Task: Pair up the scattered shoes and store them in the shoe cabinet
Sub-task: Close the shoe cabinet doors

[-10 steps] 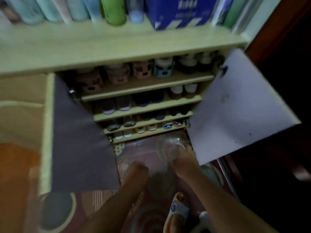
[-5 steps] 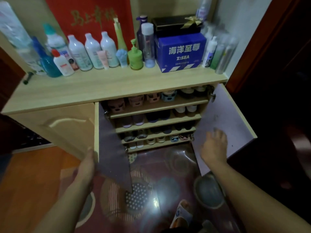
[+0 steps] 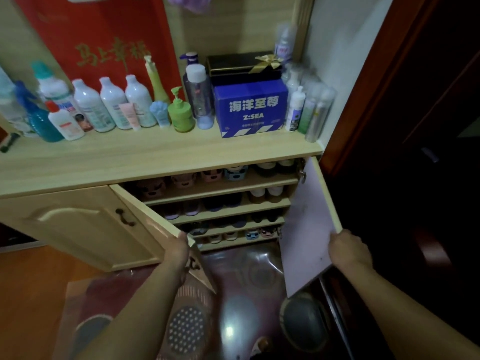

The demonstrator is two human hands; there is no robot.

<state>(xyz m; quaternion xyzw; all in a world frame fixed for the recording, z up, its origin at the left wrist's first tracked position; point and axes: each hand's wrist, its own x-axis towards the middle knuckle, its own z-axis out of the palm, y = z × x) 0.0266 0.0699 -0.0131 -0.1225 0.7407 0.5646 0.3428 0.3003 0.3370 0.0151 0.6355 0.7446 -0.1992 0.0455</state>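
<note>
The light wooden shoe cabinet (image 3: 161,162) stands in front of me with both middle doors partly open. Pairs of slippers and shoes (image 3: 228,201) fill its several shelves, toes outward. My left hand (image 3: 178,252) grips the outer edge of the left door (image 3: 153,216), which is swung well inward. My right hand (image 3: 346,252) holds the outer edge of the right door (image 3: 309,229), whose pale inner face is turned toward me.
Bottles (image 3: 114,105), a blue box (image 3: 250,110) and a black gift box (image 3: 244,64) line the cabinet top. A patterned mat (image 3: 233,307) covers the floor below. A dark wooden door frame (image 3: 376,87) rises on the right. A shut cabinet door (image 3: 65,224) sits left.
I have risen from the floor and the view lifted. Both hands went from the mat to the door edges, and both doors have swung inward toward the cabinet.
</note>
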